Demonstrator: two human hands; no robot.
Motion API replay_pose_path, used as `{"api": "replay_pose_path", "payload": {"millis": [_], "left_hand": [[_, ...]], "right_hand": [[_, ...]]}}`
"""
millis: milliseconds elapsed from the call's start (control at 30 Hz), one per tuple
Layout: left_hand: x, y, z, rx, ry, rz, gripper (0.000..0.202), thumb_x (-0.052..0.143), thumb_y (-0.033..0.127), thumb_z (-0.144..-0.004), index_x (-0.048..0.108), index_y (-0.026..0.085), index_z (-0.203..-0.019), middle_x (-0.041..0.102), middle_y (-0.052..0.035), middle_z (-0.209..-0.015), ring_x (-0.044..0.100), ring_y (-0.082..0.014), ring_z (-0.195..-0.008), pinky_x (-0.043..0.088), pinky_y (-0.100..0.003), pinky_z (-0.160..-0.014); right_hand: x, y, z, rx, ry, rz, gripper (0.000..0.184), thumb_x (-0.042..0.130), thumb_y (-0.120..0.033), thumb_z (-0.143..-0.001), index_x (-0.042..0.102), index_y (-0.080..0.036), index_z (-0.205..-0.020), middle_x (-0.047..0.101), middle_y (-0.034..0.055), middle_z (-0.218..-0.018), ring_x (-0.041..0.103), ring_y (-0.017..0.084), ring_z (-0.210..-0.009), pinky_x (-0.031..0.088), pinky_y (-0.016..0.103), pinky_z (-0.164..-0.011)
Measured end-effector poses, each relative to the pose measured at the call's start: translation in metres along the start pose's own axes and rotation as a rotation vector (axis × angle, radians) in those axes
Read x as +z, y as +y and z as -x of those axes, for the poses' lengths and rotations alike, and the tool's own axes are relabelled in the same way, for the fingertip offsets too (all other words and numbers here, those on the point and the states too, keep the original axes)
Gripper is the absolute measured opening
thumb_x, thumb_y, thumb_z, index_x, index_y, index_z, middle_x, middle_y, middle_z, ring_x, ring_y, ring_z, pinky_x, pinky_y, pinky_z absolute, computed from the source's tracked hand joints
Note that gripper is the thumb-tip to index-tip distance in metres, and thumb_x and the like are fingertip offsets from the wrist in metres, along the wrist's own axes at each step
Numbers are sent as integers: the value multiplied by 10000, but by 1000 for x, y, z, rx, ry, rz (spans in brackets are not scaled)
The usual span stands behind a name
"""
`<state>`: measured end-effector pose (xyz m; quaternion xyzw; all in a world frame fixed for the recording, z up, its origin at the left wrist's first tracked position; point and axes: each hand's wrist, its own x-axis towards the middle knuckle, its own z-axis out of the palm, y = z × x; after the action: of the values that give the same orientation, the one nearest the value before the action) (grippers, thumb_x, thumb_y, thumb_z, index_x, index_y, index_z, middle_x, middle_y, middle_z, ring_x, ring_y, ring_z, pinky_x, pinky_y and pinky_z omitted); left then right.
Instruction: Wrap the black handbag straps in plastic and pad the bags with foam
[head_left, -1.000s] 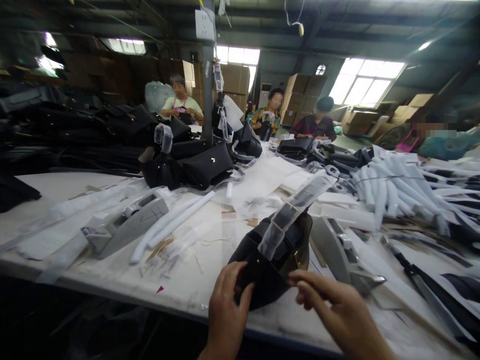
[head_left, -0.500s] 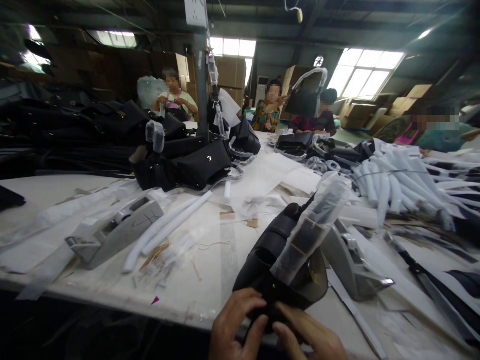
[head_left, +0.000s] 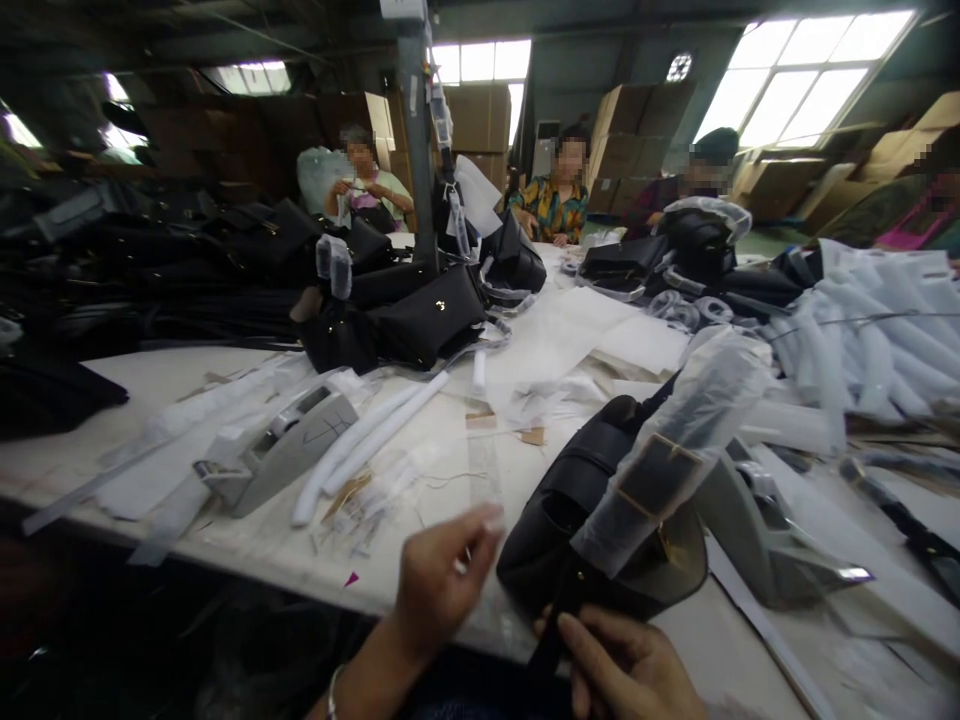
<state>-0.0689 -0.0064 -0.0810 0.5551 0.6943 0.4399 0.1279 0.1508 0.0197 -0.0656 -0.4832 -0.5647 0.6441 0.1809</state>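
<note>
A small black bag (head_left: 570,500) lies on the white table (head_left: 420,440) near its front edge. Its handle, wrapped in clear plastic (head_left: 675,450), points up and right. My right hand (head_left: 622,665) is closed on the bag's lower end, at a dark strap. My left hand (head_left: 442,580) is just left of the bag. Its thumb and fingers are pinched on what looks like a strip of clear tape (head_left: 486,475) that stands up from the fingertips.
Two grey tape dispensers flank the bag, one at the left (head_left: 281,450) and one at the right (head_left: 772,535). Among scraps lie white foam tubes (head_left: 375,440), with a heap of wrapped tubes (head_left: 862,340) at right. Black bags (head_left: 405,320) are piled behind, and several people work across the table.
Both hands were together on the bag's lower end. My left hand has come off it and moved left, now pinched on a clear strip. The right hand stays on the bag.
</note>
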Motion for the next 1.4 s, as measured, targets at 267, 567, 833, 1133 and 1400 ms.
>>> {"api": "replay_pose_path", "payload": {"millis": [267, 567, 833, 1133, 1400], "left_hand": [[-17, -92, -89, -307, 64, -338, 209, 723, 325, -805, 681, 172, -941, 675, -66, -901, 617, -237, -893, 465, -350, -808], [-26, -106, -91, -295, 66, -146, 260, 623, 394, -927, 668, 148, -997, 690, -59, -1046, 654, -211, -986, 522, -443, -906], [-51, -49, -68, -287, 58, 188, 410, 689, 517, -810, 747, 165, -1013, 768, -76, -950, 704, -225, -882, 536, -341, -854], [-23, 30, 49, -455, -334, 435, 279, 720, 450, -809, 779, 188, -885, 758, -46, -812, 671, -177, -748, 516, -245, -686], [-5, 39, 66, -513, -197, 574, 218, 775, 378, -767, 773, 195, -885, 772, -44, -878, 692, -186, -829, 526, -249, -764]], "right_hand": [[0, -3, 3, -30, -5, 0, 563, 600, -722, -791, 762, -183, -795, 597, 11, -461, 467, 132, -459, 358, 244, -520], [-4, 4, -2, -93, -54, 17, 580, 575, -711, -829, 696, -156, -714, 625, 30, -486, 519, 134, -501, 386, 240, -566], [-5, 5, -5, -144, -122, -12, 507, 613, -618, -857, 754, -144, -970, 617, 14, -570, 528, 136, -561, 386, 243, -575], [-3, -5, 3, -188, -149, -35, 408, 624, -528, -884, 730, -151, -767, 641, 13, -667, 500, 117, -613, 378, 229, -577], [-4, -3, 2, -259, -139, 0, 382, 625, -464, -908, 689, -158, -688, 651, -1, -660, 510, 108, -609, 375, 222, -592]]}}
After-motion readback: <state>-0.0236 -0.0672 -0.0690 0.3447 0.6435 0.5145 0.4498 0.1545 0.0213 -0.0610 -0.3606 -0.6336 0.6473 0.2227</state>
